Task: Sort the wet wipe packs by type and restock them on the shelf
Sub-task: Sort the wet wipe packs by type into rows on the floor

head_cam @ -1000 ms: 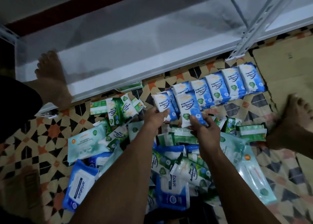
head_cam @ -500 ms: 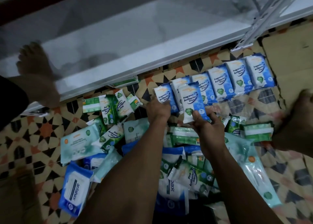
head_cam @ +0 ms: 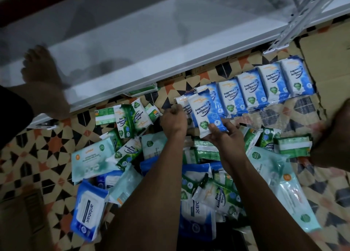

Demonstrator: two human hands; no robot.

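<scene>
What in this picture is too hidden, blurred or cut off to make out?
Head view, the only one:
- Packs under the forearms: the large blue pack shows only "xe"; the left arm covers the rest.
- What the left hand holds: its curled fingers face away, hiding their grip on the pack behind.
- Small print on the pale green pack: too small and blurred.
- The green pack under the shelf edge: mostly covered.
- The right foot: blurred, cut by the frame edge.

Blue Fragrance Free packs (head_cam: 261,87): overlapping row, face up on floor, running toward 2 o'clock below white shelf (head_cam: 132,48). Green Pine packs (head_cam: 130,118) clustered at 10 o'clock. Mixed pile (head_cam: 189,184) of large antabax and pale teal packs at 6 o'clock.
</scene>
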